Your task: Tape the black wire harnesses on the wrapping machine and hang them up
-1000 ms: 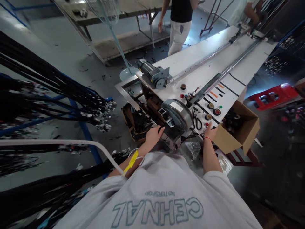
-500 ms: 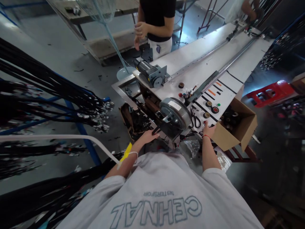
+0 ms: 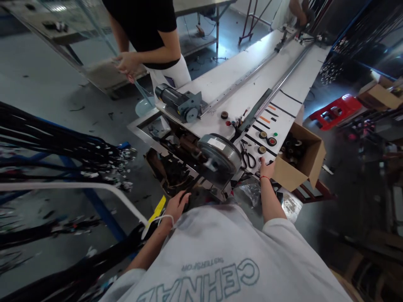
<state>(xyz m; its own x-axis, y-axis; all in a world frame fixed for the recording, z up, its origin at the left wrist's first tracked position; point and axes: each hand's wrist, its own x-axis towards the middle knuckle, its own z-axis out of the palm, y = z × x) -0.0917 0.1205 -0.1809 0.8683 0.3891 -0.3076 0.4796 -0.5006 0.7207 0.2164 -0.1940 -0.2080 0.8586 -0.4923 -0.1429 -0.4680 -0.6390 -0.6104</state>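
Nearest the camera, the left hand point(image 3: 176, 205) lies low at the near end of the machine point(image 3: 201, 161), fingers curled over a dark part of the frame beneath the big round drum; whether it truly grips that part or only rests on it cannot be told. A yellow tag point(image 3: 156, 212) and a white cord hang at that wrist. The right hand point(image 3: 267, 168) is flat and loose on the near edge of the white bench point(image 3: 252, 90), fingertips just beside the row of push buttons point(image 3: 266, 140); it holds nothing. A red thread circles that wrist.

The machine is grey metal and dark, with one round drum point(image 3: 218, 156) bearing a pale label on top, sitting at the bench's near end. One pair of black-handled scissors point(image 3: 247, 157) lies between the drum and the buttons. About three round buttons show clearly there, one red-ringed, plus a small green one. Right of the right hand stands one open cardboard box point(image 3: 300, 161) holding dark rolls, touching the bench side.

Left of everything, bundles of black cables point(image 3: 53, 144) hang across blue rails.

Farther up the bench sits one grey motor point(image 3: 174, 100), and two long metal rails run its length. One red stool point(image 3: 336, 111) stands on the floor beyond the box. A person in a black top point(image 3: 147, 25) stands at the far left corner, both hands together at a clear strip. Another person's hand shows at the bench's far end.
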